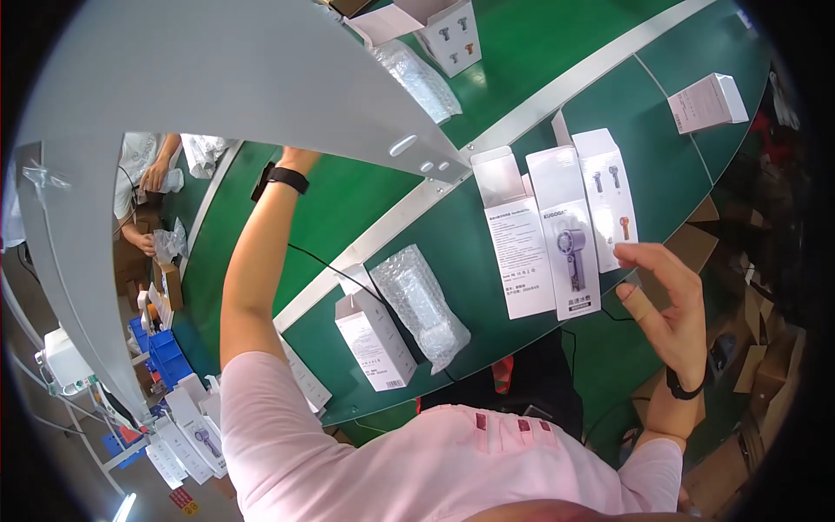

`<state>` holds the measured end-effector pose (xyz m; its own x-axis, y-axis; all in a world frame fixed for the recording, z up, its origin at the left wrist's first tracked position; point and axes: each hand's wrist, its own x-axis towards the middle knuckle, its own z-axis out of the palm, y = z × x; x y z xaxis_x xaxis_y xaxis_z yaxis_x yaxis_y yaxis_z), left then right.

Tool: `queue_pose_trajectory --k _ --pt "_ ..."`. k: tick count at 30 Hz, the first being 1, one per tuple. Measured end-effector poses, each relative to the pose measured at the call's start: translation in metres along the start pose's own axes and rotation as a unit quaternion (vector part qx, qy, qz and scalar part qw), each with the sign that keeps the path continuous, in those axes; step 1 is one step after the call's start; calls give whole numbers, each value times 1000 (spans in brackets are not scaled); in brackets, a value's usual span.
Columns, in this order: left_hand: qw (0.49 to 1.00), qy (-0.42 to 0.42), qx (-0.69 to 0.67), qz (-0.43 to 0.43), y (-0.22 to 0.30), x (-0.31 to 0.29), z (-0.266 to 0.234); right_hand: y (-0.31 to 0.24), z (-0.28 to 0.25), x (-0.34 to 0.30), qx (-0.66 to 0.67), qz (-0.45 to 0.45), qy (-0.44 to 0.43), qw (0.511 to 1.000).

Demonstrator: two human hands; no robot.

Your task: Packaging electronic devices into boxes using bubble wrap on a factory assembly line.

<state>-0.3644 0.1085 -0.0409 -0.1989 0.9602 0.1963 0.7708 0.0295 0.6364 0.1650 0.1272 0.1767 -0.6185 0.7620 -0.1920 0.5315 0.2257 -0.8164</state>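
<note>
My left arm stretches far across the bench, and most of my left hand point(299, 159) is hidden behind a grey panel, so its fingers do not show. At the right, my right hand point(674, 304) is open and empty, thumb and forefinger apart, beside the near end of some white cartons. One carton point(570, 252) carries a picture of a purple handheld fan. Against it lie a carton side with printed text point(520, 261) and another with small fan pictures point(604, 196); their top flaps stand open. Between my arms are a bubble-wrapped item point(419, 304) and an open white box point(374, 346).
The grey panel point(217, 70) blocks the upper left. Beyond a metal rail point(513, 130) runs a green belt point(557, 43) with another bubble-wrapped item point(417, 83) and box point(450, 39). A closed carton point(709, 103) lies far right. At left, a co-worker's hands point(156, 174) handle clear plastic.
</note>
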Motion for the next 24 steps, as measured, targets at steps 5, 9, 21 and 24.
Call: queue_pose_trajectory --k 5,9,21,24 --pt "908 -120 334 221 98 24 -5 -21 1 13 71 -105 -30 991" --pt "850 -99 451 255 106 52 1 -41 18 26 115 -158 -62 979" --pt "920 -25 -212 -329 298 -160 -122 -118 96 39 201 -225 -31 953" --pt "917 6 -247 -312 329 -182 -130 -140 118 45 162 -353 32 921"
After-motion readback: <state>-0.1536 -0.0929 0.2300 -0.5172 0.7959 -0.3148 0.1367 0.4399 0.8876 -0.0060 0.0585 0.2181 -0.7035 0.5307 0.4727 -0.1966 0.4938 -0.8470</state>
